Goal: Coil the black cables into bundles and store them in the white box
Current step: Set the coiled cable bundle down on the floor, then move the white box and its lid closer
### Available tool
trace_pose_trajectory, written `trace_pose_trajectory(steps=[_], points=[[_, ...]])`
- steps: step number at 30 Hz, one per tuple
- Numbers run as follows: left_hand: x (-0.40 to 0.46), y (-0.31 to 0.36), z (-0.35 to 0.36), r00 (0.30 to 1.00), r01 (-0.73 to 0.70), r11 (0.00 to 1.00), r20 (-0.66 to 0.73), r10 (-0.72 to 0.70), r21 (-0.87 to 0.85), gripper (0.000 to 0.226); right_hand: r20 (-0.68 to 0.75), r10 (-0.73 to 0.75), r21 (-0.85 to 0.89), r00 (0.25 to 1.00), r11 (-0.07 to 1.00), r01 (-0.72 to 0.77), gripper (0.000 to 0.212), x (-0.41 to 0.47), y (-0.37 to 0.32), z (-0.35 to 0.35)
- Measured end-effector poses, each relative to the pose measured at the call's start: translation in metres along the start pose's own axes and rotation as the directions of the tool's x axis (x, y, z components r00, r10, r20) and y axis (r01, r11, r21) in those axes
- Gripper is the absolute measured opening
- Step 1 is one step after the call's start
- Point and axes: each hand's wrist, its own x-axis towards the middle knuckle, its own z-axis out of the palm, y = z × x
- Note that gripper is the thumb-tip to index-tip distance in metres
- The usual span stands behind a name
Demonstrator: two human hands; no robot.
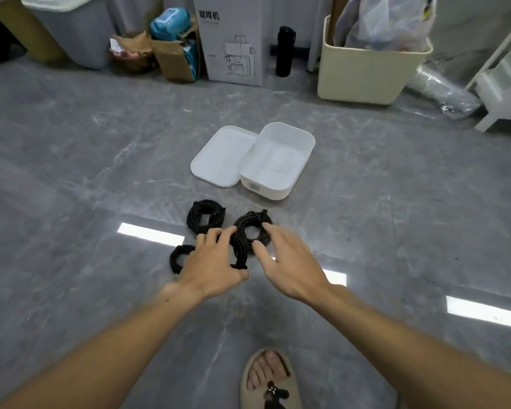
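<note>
Sandalled foot (270, 379): seen at 6 o'clock, nearest the camera, set flat on the grey floor (71, 178).
Left hand (214, 262): reached forward just left of centre; the fingers are curled down over the black coils, and a strand is pinched under the thumb at the hand's right edge.
Right hand (286, 265): held open, the fingers spread and relaxed; the fingertips are laid against the right rim of the centre coil, and nothing is enclosed.
Centre coil (250, 230): a wound black cable bundle, found between the two hands; a loop is trailed down from it toward the left thumb.
Far coil (204, 216): a second black bundle, placed at 10 o'clock of the centre coil, just beside it.
Near coil (179, 258): a third bundle, at 9 o'clock of the left hand and partly hidden by it.
White box (281, 160): placed at 12 o'clock of the coils, apart from them; it is shown open.
Lid (219, 156): laid beside the box at its 9 o'clock, touching it.
Background: a cream bin (369, 72), a black bottle (284, 51) and a printed carton (230, 39) are ranged along the far wall.
</note>
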Motion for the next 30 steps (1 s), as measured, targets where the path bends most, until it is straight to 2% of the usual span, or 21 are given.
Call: trace_pose_trajectory(steps=[4,8,20,23,26,29,30], points=[[0.023,-0.020,0.042,0.998,0.059,0.998,0.026,-0.059,-0.005,0.093,0.031,-0.107,-0.265,0.994,0.958,0.111,0.061,0.016,0.028,0.032],[0.042,-0.031,0.075,0.995,0.092,0.995,0.041,-0.093,0.027,0.085,0.083,-0.155,-0.399,0.984,0.900,0.175,0.065,0.033,0.053,0.064],[0.068,-0.062,0.139,0.984,0.167,0.984,-0.068,-0.162,0.061,0.092,0.056,-0.123,-0.415,0.991,0.900,0.135,0.066,0.065,0.086,0.109],[0.065,-0.066,0.140,0.987,0.156,0.986,-0.046,-0.154,0.050,0.099,0.064,-0.097,-0.417,0.993,0.902,0.114,0.066,0.062,0.089,0.106],[0.058,-0.062,0.128,0.983,0.175,0.982,-0.046,-0.179,-0.072,0.096,0.057,-0.072,-0.406,0.996,0.910,0.089,0.066,0.057,0.089,0.094],[0.053,-0.060,0.097,0.949,0.180,0.907,-0.176,-0.262,-0.381,0.066,0.031,-0.065,-0.407,0.997,0.911,0.072,0.066,0.052,0.086,0.074],[0.053,-0.060,0.084,0.935,0.169,0.887,-0.214,-0.282,-0.430,0.057,0.022,-0.062,-0.410,0.998,0.910,0.066,0.066,0.050,0.084,0.067]])
